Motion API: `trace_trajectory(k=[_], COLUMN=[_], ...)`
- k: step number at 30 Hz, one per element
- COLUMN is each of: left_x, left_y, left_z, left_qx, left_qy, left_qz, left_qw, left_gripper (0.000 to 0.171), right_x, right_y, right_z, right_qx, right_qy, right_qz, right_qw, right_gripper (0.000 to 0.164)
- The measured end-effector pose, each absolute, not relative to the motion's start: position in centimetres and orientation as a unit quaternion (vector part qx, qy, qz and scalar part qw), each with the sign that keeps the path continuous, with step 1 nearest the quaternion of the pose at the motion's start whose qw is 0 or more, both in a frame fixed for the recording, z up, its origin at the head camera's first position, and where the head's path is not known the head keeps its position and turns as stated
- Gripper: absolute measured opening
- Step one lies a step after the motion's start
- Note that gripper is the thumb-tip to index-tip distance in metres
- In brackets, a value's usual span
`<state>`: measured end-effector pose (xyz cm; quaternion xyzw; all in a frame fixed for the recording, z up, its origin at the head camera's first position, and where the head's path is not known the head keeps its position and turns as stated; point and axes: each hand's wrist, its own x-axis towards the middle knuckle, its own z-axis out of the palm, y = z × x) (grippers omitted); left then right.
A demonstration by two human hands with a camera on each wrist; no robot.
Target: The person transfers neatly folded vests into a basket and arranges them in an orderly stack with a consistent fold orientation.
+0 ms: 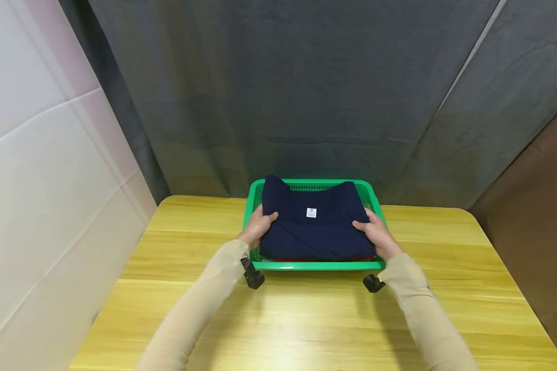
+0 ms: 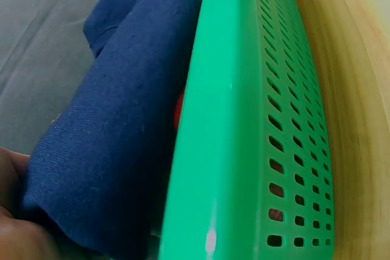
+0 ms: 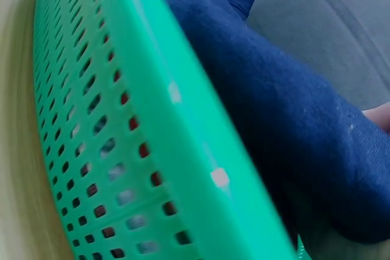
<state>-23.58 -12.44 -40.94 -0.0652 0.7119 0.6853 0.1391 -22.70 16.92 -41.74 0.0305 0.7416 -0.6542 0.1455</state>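
A folded navy T-shirt [image 1: 315, 234] with a small white neck label lies over the inside of a green plastic basket [image 1: 315, 266]. My left hand [image 1: 258, 225] grips its left edge, thumb on top and fingers underneath. At the opposite edge my right hand [image 1: 375, 232] holds it the same way. Something red [image 1: 288, 260] shows beneath the shirt, by the basket's front rim. In the left wrist view, the rolled edge of the navy shirt [image 2: 122, 101] runs along the basket rim [image 2: 204, 120]. Both hands are only partly seen in the wrist views.
The basket stands at the far edge of a yellow wood-grain table [image 1: 288, 319]. Behind it hangs a dark grey curtain [image 1: 306, 93]. A white panel [image 1: 51, 154] rises on the left and a brown one [image 1: 534, 206] on the right.
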Motion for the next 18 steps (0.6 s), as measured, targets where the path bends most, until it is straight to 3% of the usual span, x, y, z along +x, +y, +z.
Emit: trace_trajectory(k=[18], left_x=[-23.91], left_y=[-12.93], left_z=[-41.55], left_qx=[-0.087], left_qy=[0.760], left_qz=[0.621], left_qw=[0.168], left_gripper=[0.055], right_x=[-22.88], right_y=[16.53], right_z=[-42.57], right_qx=[0.067], right_qy=[0.765], right_qz=[-0.625], right_qw=[0.142], right_gripper=[0.050])
